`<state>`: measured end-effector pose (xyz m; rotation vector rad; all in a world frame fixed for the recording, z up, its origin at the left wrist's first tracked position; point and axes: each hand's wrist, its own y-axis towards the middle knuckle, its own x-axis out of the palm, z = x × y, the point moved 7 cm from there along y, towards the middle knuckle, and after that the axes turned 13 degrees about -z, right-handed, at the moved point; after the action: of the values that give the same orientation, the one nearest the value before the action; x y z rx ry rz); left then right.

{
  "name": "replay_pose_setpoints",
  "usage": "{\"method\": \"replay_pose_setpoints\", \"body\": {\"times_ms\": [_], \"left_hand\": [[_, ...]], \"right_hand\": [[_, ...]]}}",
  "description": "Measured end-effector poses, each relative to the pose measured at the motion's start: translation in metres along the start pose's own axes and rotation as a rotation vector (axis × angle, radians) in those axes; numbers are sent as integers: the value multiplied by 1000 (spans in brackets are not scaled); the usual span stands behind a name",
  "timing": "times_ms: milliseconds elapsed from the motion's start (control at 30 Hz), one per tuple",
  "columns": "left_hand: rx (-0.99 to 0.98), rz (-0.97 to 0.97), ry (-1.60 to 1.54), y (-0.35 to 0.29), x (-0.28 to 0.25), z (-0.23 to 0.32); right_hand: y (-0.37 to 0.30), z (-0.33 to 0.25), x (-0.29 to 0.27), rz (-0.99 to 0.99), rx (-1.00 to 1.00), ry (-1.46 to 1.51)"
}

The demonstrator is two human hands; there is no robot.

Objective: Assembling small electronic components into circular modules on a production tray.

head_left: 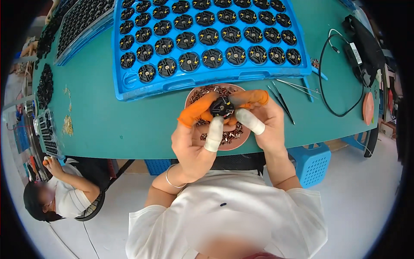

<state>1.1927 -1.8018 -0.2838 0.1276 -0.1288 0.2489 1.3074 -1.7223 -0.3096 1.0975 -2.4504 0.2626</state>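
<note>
Both my hands hold one small round black part (222, 106) just above a pinkish round dish (239, 142) heaped with small copper-coloured terminals. My left hand (194, 138) grips the part from the left, wearing an orange finger cot on the index finger and a white one on the thumb. My right hand (263, 123) pinches it from the right, with the same orange and white cots. Beyond the dish lies a big blue tray (125, 82) with rows of the same black round parts.
Thin tweezers (282, 101) lie right of the dish on the green table (108, 125). A black cable and device (360, 47) sit far right. More trays of black parts (79, 21) stand far left. Another person (64, 194) sits at the lower left; a blue stool (312, 162) is beside me.
</note>
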Motion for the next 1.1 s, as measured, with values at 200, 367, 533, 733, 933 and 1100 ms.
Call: {"method": "replay_pose_setpoints", "body": {"times_ms": [200, 367, 533, 733, 933, 1100], "left_hand": [[56, 66, -8, -12, 22, -1], [163, 45, 267, -20, 31, 2], [168, 6, 520, -23, 32, 5], [66, 8, 111, -12, 31, 6], [66, -9, 65, -11, 35, 2], [67, -26, 53, -15, 41, -1]], "right_hand": [[-20, -5, -8, 11, -29, -21], [-27, -8, -7, -16, -52, -89], [-33, -11, -4, -29, -124, -252], [-32, -13, -4, 90, -94, -34], [-37, -10, -13, 63, -105, -140], [-41, -12, -17, 103, -74, -108]]}}
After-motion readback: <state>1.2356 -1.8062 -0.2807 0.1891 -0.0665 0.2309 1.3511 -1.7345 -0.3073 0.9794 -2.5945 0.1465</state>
